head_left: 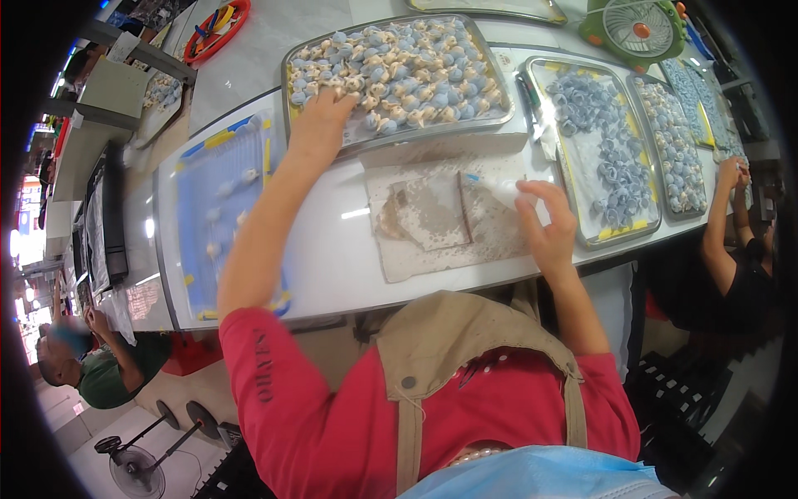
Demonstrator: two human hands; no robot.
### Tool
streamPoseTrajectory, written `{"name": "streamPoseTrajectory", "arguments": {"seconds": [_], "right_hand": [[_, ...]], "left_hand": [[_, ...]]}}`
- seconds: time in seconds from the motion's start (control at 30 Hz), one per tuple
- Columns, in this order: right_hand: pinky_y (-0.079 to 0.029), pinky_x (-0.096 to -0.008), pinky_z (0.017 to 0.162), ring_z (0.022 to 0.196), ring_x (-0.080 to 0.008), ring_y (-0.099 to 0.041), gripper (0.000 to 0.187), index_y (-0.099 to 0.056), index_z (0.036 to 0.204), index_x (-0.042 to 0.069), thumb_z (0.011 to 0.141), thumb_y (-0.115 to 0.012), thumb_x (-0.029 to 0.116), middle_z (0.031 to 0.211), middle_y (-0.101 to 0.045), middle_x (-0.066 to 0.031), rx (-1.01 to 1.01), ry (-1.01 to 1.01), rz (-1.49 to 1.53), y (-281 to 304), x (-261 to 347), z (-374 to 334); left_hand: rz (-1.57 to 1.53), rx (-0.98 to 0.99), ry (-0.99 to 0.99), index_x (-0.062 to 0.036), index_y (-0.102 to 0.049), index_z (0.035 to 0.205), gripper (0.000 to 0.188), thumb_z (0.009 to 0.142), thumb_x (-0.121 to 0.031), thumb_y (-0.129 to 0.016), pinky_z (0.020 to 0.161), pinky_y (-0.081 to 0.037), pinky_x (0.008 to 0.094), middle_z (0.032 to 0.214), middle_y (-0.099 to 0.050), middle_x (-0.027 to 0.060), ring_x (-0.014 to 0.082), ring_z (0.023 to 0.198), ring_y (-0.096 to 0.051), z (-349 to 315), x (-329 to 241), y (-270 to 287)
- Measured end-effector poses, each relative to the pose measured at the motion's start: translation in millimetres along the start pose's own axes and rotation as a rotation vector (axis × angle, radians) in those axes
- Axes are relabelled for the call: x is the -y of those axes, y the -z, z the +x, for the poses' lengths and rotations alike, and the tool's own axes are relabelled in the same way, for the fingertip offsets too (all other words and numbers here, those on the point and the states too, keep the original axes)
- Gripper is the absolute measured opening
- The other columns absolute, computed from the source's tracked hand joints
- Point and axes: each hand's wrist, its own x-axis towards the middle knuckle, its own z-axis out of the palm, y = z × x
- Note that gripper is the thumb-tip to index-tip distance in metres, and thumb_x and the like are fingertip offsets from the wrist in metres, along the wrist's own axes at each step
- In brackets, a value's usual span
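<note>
My left hand [320, 129] reaches to the near left part of a metal tray [509, 104] full of small blue-and-cream moulded figures [407, 71]. Its fingers bend down in a pinch at one of the figures, whose exact shape the fingers partly hide. Above the right side of a stained cardboard sheet [399, 262], my right hand [549, 220] is raised with thumb and forefinger curled tip to tip. Anything in that pinch is too small to make out. A thin brown strip [464, 208] lies across the cardboard, left of my right hand.
At left lies a blue board [199, 241] with yellow tape and a few pale pieces. A tray of grey-blue curled pieces [619, 158] stands at right, beside a tray of figures [673, 141]. A green fan [636, 33] stands behind. A co-worker's hands [733, 173] are at far right.
</note>
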Motion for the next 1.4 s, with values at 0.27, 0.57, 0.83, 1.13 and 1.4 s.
{"name": "streamPoseTrajectory", "arguments": {"seconds": [0.27, 0.57, 0.83, 1.13, 1.4], "right_hand": [[-0.042, -0.0372, 0.082, 0.096, -0.0308, -0.052, 0.039, -0.056, 0.11, 0.002, 0.076, -0.069, 0.015, 0.103, -0.059, -0.0134, 0.062, -0.082, -0.145, -1, -20, -12], [-0.045, -0.0317, 0.066, 0.073, -0.0229, -0.055, 0.03, -0.058, 0.099, 0.001, 0.075, -0.07, 0.016, 0.083, -0.06, -0.01, 0.137, -0.351, 0.132, 7, -8, -14], [-0.041, -0.0285, 0.064, 0.072, -0.0179, -0.049, 0.031, -0.061, 0.09, 0.003, 0.066, -0.078, 0.014, 0.071, -0.054, -0.0037, 0.003, -0.087, 0.182, 38, 21, -29], [-0.038, -0.0301, 0.06, 0.069, -0.0207, -0.044, 0.033, -0.064, 0.078, 0.005, 0.057, -0.084, 0.023, 0.067, -0.053, -0.0035, 0.06, 0.102, -0.033, 38, 49, -21], [-0.038, -0.0298, 0.061, 0.069, -0.0202, -0.043, 0.032, -0.062, 0.08, 0.002, 0.059, -0.081, 0.016, 0.068, -0.048, -0.0052, 0.103, 0.174, -0.042, 32, 52, -19]], "left_hand": [[-1.448, 0.084, 0.675, -0.0014, -0.053, 0.116, 0.027, 0.089, -0.006, -0.051, 0.08, -0.049, 0.0255, 0.116, -0.056, 0.0134, 0.0163, 0.092, -0.06, -36, -67, 55], [-2.181, 0.203, 0.951, -0.0042, -0.047, 0.123, 0.038, 0.087, -0.003, -0.057, 0.074, -0.049, 0.0222, 0.116, -0.056, 0.0164, 0.0157, 0.088, -0.059, -110, -182, 33], [-1.88, 0.156, 0.855, 0.0, -0.049, 0.121, 0.037, 0.085, 0.002, -0.058, 0.077, -0.046, 0.0219, 0.113, -0.058, 0.011, 0.0101, 0.089, -0.057, -113, -199, 37], [-1.762, 0.076, 0.746, 0.0028, -0.05, 0.118, 0.038, 0.082, 0.007, -0.059, 0.081, -0.048, 0.0261, 0.112, -0.059, 0.0142, 0.013, 0.087, -0.059, -123, -197, 33], [-1.768, 0.085, 0.746, 0.0025, -0.051, 0.117, 0.037, 0.081, 0.008, -0.059, 0.08, -0.048, 0.0253, 0.11, -0.06, 0.0123, 0.012, 0.088, -0.058, -123, -198, 37]]}}
